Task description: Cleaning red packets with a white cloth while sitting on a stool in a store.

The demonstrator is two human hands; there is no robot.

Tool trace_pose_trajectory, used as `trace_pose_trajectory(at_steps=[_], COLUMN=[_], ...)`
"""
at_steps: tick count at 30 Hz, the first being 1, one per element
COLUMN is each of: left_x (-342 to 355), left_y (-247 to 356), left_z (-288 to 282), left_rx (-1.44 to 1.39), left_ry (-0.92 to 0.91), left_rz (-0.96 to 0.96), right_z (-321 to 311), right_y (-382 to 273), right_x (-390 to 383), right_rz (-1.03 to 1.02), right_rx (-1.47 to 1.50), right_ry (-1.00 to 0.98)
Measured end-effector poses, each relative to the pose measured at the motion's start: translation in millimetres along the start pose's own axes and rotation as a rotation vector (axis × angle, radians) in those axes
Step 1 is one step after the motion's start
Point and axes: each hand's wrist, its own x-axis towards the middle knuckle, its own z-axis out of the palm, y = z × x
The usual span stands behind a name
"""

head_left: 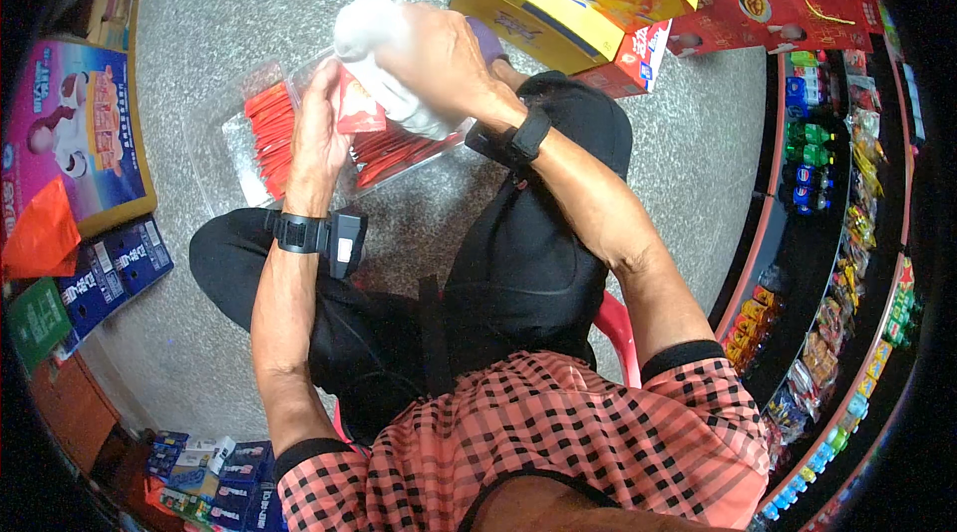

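My left hand (pixel 317 123) grips a small red packet (pixel 361 109) between thumb and fingers. Bunched under my right hand (pixel 444 58), a white cloth (pixel 367 21) rests against the upper part of that packet. The right hand is partly smeared by motion, but its fingers are closed round the cloth. Below both hands, a clear plastic container (pixel 211 165) lies on the floor with rows of similar red packets (pixel 269 138) standing in it. More red packets (pixel 394 155) show under the cloth, and my hands hide part of the container.
Yellow cartons (pixel 538 18) are stacked beyond my right knee, on a red box (pixel 638 58). Drink bottles (pixel 807 158) and snack bags line shelves at the right. A poster board (pixel 75 133) and dark blue boxes (pixel 120 268) stand at the left. I sit on a red stool (pixel 620 333).
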Motion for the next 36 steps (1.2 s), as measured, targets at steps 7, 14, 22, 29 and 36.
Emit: trace_pose_trajectory(at_steps=[7, 14, 22, 29, 36], left_x=[-0.1, 0.2, 11.1, -1.5, -15.2], left_y=[-13.7, -3.2, -2.5, -0.8, -3.4], left_z=[10.3, -9.4, -25.0, 0.6, 21.5], left_rx=[-0.196, 0.037, 0.047, 0.168, 0.118], left_ry=[0.073, 0.057, 0.086, -0.091, -0.046], left_rz=[0.053, 0.167, 0.029, 0.116, 0.013], right_z=[2.8, 9.9, 12.6, 6.8, -7.9], right_y=[-3.7, -18.9, -16.4, -15.4, -0.4], right_x=[-3.0, -17.0, -20.1, -10.7, 12.0], right_rz=[-0.023, -0.246, -0.235, -0.165, 0.405], right_rx=[0.007, 0.161, 0.207, 0.119, 0.46], right_ry=[0.01, -0.111, -0.324, 0.044, 0.4])
